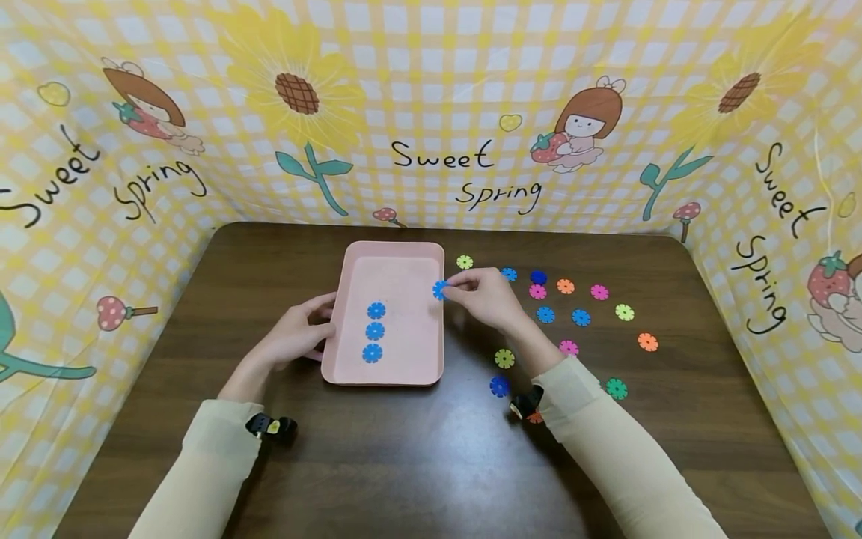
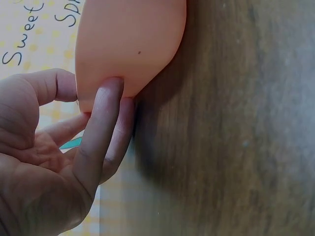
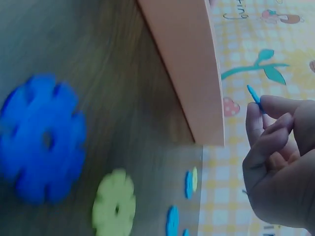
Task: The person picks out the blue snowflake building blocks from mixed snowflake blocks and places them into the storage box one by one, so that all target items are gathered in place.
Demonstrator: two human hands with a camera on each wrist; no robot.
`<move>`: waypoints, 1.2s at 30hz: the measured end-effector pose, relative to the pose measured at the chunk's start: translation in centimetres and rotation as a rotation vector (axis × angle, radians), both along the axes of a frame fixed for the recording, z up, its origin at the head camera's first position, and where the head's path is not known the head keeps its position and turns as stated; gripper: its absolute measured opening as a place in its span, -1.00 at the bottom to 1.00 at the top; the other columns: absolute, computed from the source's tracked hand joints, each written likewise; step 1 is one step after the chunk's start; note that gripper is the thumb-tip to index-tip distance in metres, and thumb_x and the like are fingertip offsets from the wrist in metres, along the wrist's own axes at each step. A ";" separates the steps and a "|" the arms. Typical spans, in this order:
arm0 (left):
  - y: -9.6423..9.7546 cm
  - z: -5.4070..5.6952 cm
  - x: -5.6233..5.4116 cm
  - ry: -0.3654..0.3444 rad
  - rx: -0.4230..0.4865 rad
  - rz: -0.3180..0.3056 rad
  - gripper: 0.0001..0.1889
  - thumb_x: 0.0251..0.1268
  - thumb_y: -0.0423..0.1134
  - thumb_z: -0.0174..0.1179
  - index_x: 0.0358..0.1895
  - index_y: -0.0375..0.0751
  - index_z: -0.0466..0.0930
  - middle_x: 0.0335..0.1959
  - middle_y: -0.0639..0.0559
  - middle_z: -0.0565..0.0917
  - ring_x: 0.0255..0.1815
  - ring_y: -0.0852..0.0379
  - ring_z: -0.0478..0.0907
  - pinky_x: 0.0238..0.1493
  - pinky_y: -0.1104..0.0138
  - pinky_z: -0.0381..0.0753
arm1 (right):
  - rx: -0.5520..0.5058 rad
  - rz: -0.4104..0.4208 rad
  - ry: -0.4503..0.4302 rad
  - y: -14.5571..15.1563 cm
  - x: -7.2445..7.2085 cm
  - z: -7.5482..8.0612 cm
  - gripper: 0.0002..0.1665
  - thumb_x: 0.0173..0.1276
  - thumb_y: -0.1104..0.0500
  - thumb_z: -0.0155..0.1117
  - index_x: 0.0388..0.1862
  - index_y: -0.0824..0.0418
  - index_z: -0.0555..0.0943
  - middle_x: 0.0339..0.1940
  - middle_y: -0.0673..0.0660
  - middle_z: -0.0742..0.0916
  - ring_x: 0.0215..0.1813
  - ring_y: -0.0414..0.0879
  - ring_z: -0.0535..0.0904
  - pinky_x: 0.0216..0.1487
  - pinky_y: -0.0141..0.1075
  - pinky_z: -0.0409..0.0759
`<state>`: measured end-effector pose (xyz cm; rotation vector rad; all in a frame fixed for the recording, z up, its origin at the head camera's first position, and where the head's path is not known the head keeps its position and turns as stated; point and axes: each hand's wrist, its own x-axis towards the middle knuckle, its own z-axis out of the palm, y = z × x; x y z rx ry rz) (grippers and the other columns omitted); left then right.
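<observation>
A pink tray (image 1: 404,374) lies on the table, with a column of blue notched discs (image 1: 374,330) inside it, left of its middle. My left hand (image 1: 301,329) holds the tray's left side; in the left wrist view, fingers (image 2: 101,128) press against its outer wall. Between thumb and fingertips my right hand (image 1: 488,299) pinches another blue disc (image 1: 440,290) over the tray's right rim. That pinched disc (image 3: 254,94) appears nearly edge-on in the right wrist view, raised above the tray rim.
Right of the tray, loose discs in several colours lie scattered, among them a yellow-green disc (image 1: 504,358), a dark blue disc (image 1: 499,386), a green disc (image 1: 616,388) and an orange disc (image 1: 648,342). Patterned cloth (image 1: 431,112) encloses the table's back and sides.
</observation>
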<state>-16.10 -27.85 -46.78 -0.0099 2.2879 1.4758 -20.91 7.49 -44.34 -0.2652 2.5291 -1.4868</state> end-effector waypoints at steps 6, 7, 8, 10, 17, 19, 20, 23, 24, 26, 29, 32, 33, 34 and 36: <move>0.3 0.0 0.1 0.005 -0.004 -0.007 -0.26 0.50 -0.34 0.13 0.67 -0.14 0.08 0.38 -0.40 0.35 -0.01 -0.20 0.64 -0.26 0.03 0.80 | -0.073 -0.003 -0.032 -3.0 -1.0 -0.3 -0.72 0.38 0.10 0.49 -0.05 0.24 0.80 -0.23 0.09 0.80 -0.15 0.04 0.71 -0.20 -0.26 0.69; 0.3 0.0 0.1 0.005 -0.007 -0.008 -0.26 0.51 -0.33 0.14 0.67 -0.14 0.08 0.38 -0.40 0.35 -0.01 -0.20 0.64 -0.26 0.04 0.80 | -0.080 0.001 -0.033 -3.5 -1.1 -0.4 -0.72 0.38 0.10 0.49 -0.04 0.25 0.79 -0.22 0.09 0.80 -0.14 0.03 0.71 -0.20 -0.26 0.70; 0.4 0.0 0.1 0.005 -0.011 -0.009 -0.26 0.51 -0.32 0.14 0.67 -0.14 0.08 0.38 -0.40 0.36 -0.01 -0.20 0.64 -0.25 0.04 0.80 | -0.085 0.002 -0.037 -4.0 -1.3 -0.5 -0.71 0.38 0.11 0.48 -0.03 0.26 0.79 -0.21 0.09 0.80 -0.14 0.02 0.72 -0.19 -0.26 0.70; 0.5 0.0 0.1 0.003 -0.014 -0.010 -0.26 0.51 -0.32 0.14 0.67 -0.14 0.08 0.38 -0.40 0.36 0.00 -0.21 0.63 -0.25 0.04 0.80 | -0.076 0.001 -0.038 -5.0 -1.5 -0.6 -0.71 0.38 0.12 0.49 -0.02 0.26 0.79 -0.19 0.09 0.80 -0.13 -0.01 0.71 -0.17 -0.26 0.70; 0.5 0.1 0.0 0.004 -0.018 -0.009 -0.26 0.50 -0.33 0.13 0.67 -0.15 0.08 0.37 -0.41 0.38 0.02 -0.21 0.63 -0.26 0.04 0.80 | -0.049 0.025 -0.057 -8.2 -2.2 -1.3 -0.72 0.38 0.18 0.45 0.01 0.29 0.78 -0.20 0.10 0.80 -0.20 -0.01 0.73 -0.23 -0.28 0.72; 0.6 0.1 0.0 0.001 -0.018 -0.007 -0.27 0.50 -0.33 0.13 0.67 -0.15 0.09 0.36 -0.40 0.40 0.01 -0.21 0.64 -0.26 0.04 0.80 | -0.054 0.029 -0.072 -8.9 -2.4 -1.7 -0.72 0.39 0.20 0.43 0.01 0.30 0.77 -0.23 0.11 0.80 -0.24 0.01 0.74 -0.28 -0.29 0.72; 0.7 0.1 -0.1 -0.003 -0.016 -0.006 -0.27 0.51 -0.33 0.13 0.67 -0.14 0.09 0.36 -0.39 0.40 0.01 -0.21 0.64 -0.26 0.04 0.80 | -0.055 0.028 -0.080 -9.3 -2.5 -1.9 -0.73 0.39 0.21 0.43 0.02 0.30 0.77 -0.24 0.10 0.80 -0.26 0.01 0.73 -0.30 -0.30 0.71; 0.8 0.1 -0.1 -0.008 -0.017 -0.004 -0.28 0.51 -0.33 0.12 0.67 -0.14 0.10 0.35 -0.38 0.40 -0.01 -0.21 0.65 -0.27 0.04 0.80 | -0.028 0.017 -0.107 -10.1 -2.5 -2.3 -0.73 0.40 0.19 0.42 0.01 0.28 0.76 -0.26 0.08 0.78 -0.28 -0.04 0.69 -0.33 -0.34 0.67; 0.8 0.1 -0.1 -0.009 -0.019 -0.003 -0.28 0.51 -0.34 0.11 0.67 -0.14 0.10 0.34 -0.38 0.40 -0.02 -0.20 0.65 -0.27 0.04 0.80 | -0.017 0.011 -0.114 -10.3 -2.5 -2.5 -0.74 0.40 0.18 0.42 0.01 0.27 0.77 -0.26 0.07 0.78 -0.28 -0.06 0.67 -0.33 -0.35 0.65; 0.8 0.1 -0.1 -0.009 -0.020 -0.002 -0.28 0.52 -0.34 0.11 0.67 -0.13 0.10 0.34 -0.38 0.40 -0.02 -0.20 0.65 -0.27 0.04 0.80 | 0.001 -0.001 -0.125 -10.7 -2.5 -2.8 -0.76 0.41 0.16 0.42 -0.02 0.26 0.78 -0.24 0.07 0.77 -0.25 -0.08 0.64 -0.33 -0.37 0.61; 0.7 0.2 0.0 -0.006 -0.022 -0.002 -0.29 0.52 -0.33 0.12 0.67 -0.12 0.11 0.33 -0.37 0.40 -0.02 -0.19 0.64 -0.27 0.05 0.80 | 0.027 -0.032 -0.129 -11.1 -2.5 -3.2 -0.79 0.42 0.15 0.43 -0.08 0.24 0.80 -0.22 0.05 0.77 -0.20 -0.09 0.63 -0.29 -0.36 0.60; 0.7 0.2 0.1 -0.005 -0.018 -0.007 -0.29 0.53 -0.33 0.12 0.67 -0.12 0.10 0.33 -0.37 0.40 -0.03 -0.19 0.64 -0.27 0.04 0.80 | 0.062 -0.062 -0.106 -11.4 -2.6 -3.4 -0.81 0.41 0.12 0.44 -0.13 0.21 0.81 -0.22 0.04 0.79 -0.16 -0.09 0.65 -0.22 -0.33 0.63; 0.6 0.2 0.1 -0.005 -0.017 -0.006 -0.29 0.53 -0.33 0.11 0.67 -0.12 0.10 0.33 -0.37 0.41 -0.03 -0.19 0.64 -0.27 0.04 0.80 | 0.073 -0.067 -0.094 -11.4 -2.6 -3.5 -0.82 0.42 0.12 0.44 -0.13 0.21 0.81 -0.22 0.04 0.79 -0.16 -0.09 0.66 -0.19 -0.31 0.65; 0.6 0.1 0.1 -0.006 -0.018 -0.004 -0.29 0.53 -0.33 0.12 0.67 -0.11 0.11 0.32 -0.37 0.41 -0.03 -0.19 0.64 -0.27 0.04 0.80 | 0.086 -0.071 -0.080 -11.4 -2.6 -3.5 -0.81 0.42 0.12 0.43 -0.12 0.20 0.81 -0.22 0.03 0.80 -0.15 -0.11 0.66 -0.16 -0.31 0.66; 0.5 0.1 0.1 -0.008 -0.023 -0.001 -0.29 0.52 -0.33 0.12 0.67 -0.11 0.11 0.32 -0.36 0.41 -0.04 -0.19 0.65 -0.27 0.04 0.80 | 0.097 -0.067 -0.060 -11.4 -2.5 -3.4 -0.81 0.43 0.11 0.42 -0.09 0.18 0.80 -0.23 0.03 0.79 -0.17 -0.12 0.67 -0.13 -0.31 0.68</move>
